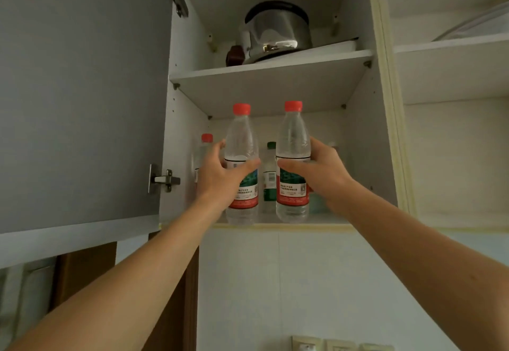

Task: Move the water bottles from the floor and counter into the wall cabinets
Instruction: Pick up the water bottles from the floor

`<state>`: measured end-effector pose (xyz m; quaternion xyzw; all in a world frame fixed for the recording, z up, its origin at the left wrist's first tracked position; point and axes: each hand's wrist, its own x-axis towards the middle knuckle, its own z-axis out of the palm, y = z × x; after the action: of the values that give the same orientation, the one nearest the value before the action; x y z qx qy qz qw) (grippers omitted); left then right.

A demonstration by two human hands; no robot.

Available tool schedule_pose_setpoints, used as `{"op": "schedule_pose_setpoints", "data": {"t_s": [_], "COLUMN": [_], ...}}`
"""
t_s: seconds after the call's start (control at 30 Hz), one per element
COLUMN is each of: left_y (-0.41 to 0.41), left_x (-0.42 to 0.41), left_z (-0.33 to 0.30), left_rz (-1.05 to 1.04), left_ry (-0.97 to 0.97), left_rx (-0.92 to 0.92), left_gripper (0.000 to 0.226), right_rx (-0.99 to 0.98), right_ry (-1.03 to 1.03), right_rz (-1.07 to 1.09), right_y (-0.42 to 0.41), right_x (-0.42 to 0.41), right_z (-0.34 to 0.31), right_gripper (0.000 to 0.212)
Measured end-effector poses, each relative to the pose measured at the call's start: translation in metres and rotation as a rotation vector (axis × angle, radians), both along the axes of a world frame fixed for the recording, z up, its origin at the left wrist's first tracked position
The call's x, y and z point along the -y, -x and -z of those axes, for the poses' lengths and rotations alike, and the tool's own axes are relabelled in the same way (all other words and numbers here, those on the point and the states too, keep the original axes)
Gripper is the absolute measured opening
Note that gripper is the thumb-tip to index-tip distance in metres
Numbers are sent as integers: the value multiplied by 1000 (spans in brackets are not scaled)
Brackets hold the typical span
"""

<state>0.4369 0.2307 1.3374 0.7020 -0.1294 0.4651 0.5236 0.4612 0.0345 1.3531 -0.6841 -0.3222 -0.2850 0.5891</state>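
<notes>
Two red-capped water bottles, left bottle (241, 163) in left hand (220, 177), right bottle (293, 158) in right hand (319, 174), both gripped, going onto the lower cabinet shelf (330, 219). One red-capped bottle (205, 149) and a green-capped one (270, 174) already inside; how many are left, can't tell.

a steel pot (278, 31) on the upper shelf (270, 68); wall sockets (341, 344) below.

I see clear, glossy plastic on both held water bottles, left bottle (241, 141) and right bottle (293, 135), each with a matt red plastic cap and a shiny printed label. The pot (278, 31) on the upper shelf (248, 71) is polished metal, mirror-bright. Shelf boards look smooth, matt white laminate. The door hinge (164, 178) is brushed metal. The wall tiles (275, 281) below look smooth, faintly glossy.
</notes>
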Motion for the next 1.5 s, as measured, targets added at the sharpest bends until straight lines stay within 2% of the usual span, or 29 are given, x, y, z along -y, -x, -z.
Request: {"op": "schedule_pose_setpoints", "data": {"t_s": [0.17, 0.3, 0.33, 0.43, 0.53, 0.77, 0.9, 1.07, 1.2, 1.43, 1.5], "left_y": [-37, -62, -69, -87, -99, -115, -118, -116, -116, -97, -83], "left_x": [-9, -14, -14, -14, -12, -4, -1, -1, -1, -18, -27], "left_z": [-9, -15, -15, -15, -16, -18, -18, -18, -18, -10, -11], "left_rz": [6, 62, 69, 88, 70, 26, -43, -53, -110, -243, -297], "left_ry": [12, -13, -16, -21, -28, 13, -8, -37, -90, -271, -288], "left_rx": [-101, -178, -185, -206, -190, -206, -203, -213, -216, -228, -170], "left_gripper": [83, 42, 38, 55, 61, 55, 55, 60, 58, 46, 49], "right_rx": [-87, -137, -144, -173, -200, -210, -227, -210, -226, -195, -164], "right_ry": [98, 90, 97, 121, 179, 251, 199, 204, 195, 219, 256], "right_rz": [27, 12, 15, 15, 52, 28, -29, -56, -53, 22, 100], "right_y": [-35, -61, -66, -80, -90, -105, -111, -117, -116, -101, -90], "right_x": [-9, -12, -13, -17, -24, -36, -32, -28, -28, -25, -23], "right_z": [-11, -13, -13, -18, -23, -30, -22, -19, -18, -15, -14], "right_gripper": [30, 24, 24, 22, 21, 15, 33, 30, 43, 27, 33]}}
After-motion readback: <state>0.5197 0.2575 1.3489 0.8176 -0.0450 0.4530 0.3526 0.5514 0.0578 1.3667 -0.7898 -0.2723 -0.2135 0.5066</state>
